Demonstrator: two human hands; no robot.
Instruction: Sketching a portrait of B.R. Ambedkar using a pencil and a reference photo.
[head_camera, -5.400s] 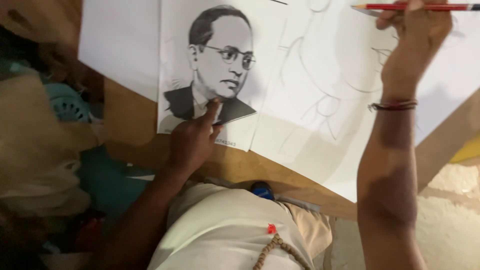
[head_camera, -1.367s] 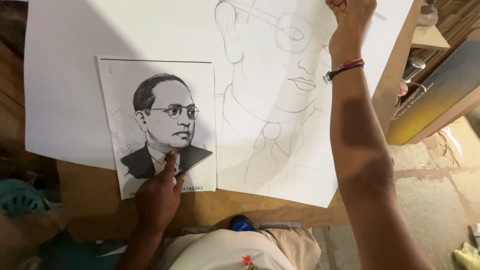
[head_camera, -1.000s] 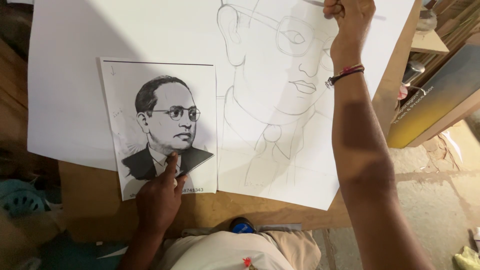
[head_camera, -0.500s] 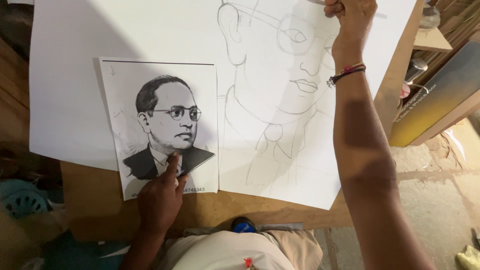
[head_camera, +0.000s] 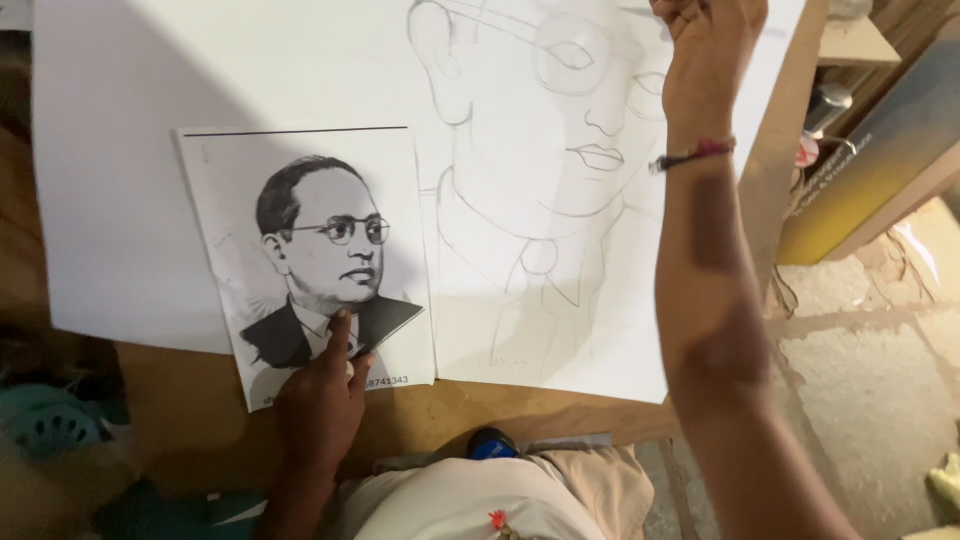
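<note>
The left hand (head_camera: 322, 400) lies on the lower edge of a black-and-white printed portrait (head_camera: 315, 255), fingers extended and pressing it flat, gripping nothing. The print rests on the left part of a large white drawing sheet (head_camera: 150, 180), which lies on a wooden worktop (head_camera: 200, 420). The right hand (head_camera: 708, 50) is raised over the top of the pencil portrait sketch (head_camera: 540, 190) on that sheet; whether it grips anything cannot be told. A thread bracelet (head_camera: 692, 155) circles the right wrist.

A yellow-and-grey slab (head_camera: 865, 165) leans beside a teal basket (head_camera: 45, 425).
</note>
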